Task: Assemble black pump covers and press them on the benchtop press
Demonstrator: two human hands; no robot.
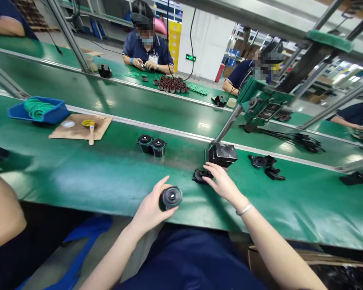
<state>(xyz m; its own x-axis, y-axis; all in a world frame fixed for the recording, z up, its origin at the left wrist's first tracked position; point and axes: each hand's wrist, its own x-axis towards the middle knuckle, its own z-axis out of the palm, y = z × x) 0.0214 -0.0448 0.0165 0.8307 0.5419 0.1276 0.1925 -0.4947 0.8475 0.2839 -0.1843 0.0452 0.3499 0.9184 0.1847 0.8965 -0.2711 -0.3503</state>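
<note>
My left hand (151, 209) is closed around a black cylindrical motor housing (170, 197), held just above the near edge of the green conveyor belt (109, 173). My right hand (222, 183) reaches forward, and its fingers pinch a flat black cover part (200, 175) lying on the belt. Right behind that part stands a black block-shaped fixture (222, 154) on a slanted metal rod. Two more black housings (152, 145) stand side by side on the belt further left.
Loose black parts (266, 164) lie right of the fixture. A cardboard sheet (78, 129) with a yellow cup and brush, and a blue bin (38, 110) of green bands, sit at the left. Co-workers sit across the far belt. Another person's arm (3, 213) is at my left.
</note>
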